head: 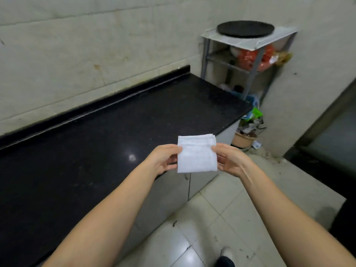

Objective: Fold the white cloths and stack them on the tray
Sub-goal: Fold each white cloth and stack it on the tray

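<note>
A white cloth, folded into a small square, hangs in the air just past the front corner of the black counter. My left hand pinches its left edge and my right hand pinches its right edge. A round black tray lies on top of a grey metal shelf in the far right corner, well beyond the cloth. No other white cloth shows in view.
The shelf holds orange bags and other items below. A bin with rubbish stands on the floor by the counter's end. A dark doorway is at the right. Pale floor tiles spread below my arms.
</note>
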The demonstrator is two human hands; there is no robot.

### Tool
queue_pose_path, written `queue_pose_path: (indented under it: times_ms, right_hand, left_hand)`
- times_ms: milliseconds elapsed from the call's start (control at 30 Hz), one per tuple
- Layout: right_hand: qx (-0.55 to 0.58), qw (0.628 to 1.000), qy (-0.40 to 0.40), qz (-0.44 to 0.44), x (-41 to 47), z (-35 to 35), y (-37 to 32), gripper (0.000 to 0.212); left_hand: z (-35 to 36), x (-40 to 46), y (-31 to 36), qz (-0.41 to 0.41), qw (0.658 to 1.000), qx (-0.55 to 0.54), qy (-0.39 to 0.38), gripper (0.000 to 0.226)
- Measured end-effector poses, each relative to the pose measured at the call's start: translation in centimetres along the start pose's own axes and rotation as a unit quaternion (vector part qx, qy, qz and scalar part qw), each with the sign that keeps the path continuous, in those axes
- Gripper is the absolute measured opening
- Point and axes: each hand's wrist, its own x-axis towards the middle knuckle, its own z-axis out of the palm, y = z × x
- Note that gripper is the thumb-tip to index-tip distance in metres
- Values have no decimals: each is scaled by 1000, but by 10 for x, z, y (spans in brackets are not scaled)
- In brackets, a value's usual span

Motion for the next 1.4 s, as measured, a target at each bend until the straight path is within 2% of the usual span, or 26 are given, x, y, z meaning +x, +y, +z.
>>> queue_pose_path:
  times_ms: [167, 367, 567, 833, 1067, 1233, 1400]
  right_hand:
    - [-8, 998, 52, -39, -4, -114, -50, 16]
    - [-1, 993, 88, -74, 3, -242, -121, 13]
    - [16, 990, 99, -99, 32, -316, -180, 11]
    - [18, 989, 89, -119, 135, -351, -274, 15]
    - [3, 986, 63, -152, 260, -362, -404, 18]
    - [-37, 977, 69, -197, 347, -354, -495, 9]
    - [-130, 960, 48, -243, 433, -333, -574, 8]
  left_hand:
    - [121, 45, 22, -12, 996, 65, -61, 15]
    - [269, 86, 50, -8, 992, 77, -103, 16]
    - [356, 136, 85, 3, 989, 88, -119, 11]
    - [408, 244, 161, 44, 991, 70, -107, 6]
    - [444, 354, 283, 106, 987, 74, -94, 5]
    - [461, 401, 371, 183, 978, 82, -51, 14]
    - [460, 453, 431, 254, 963, 86, 25, 2]
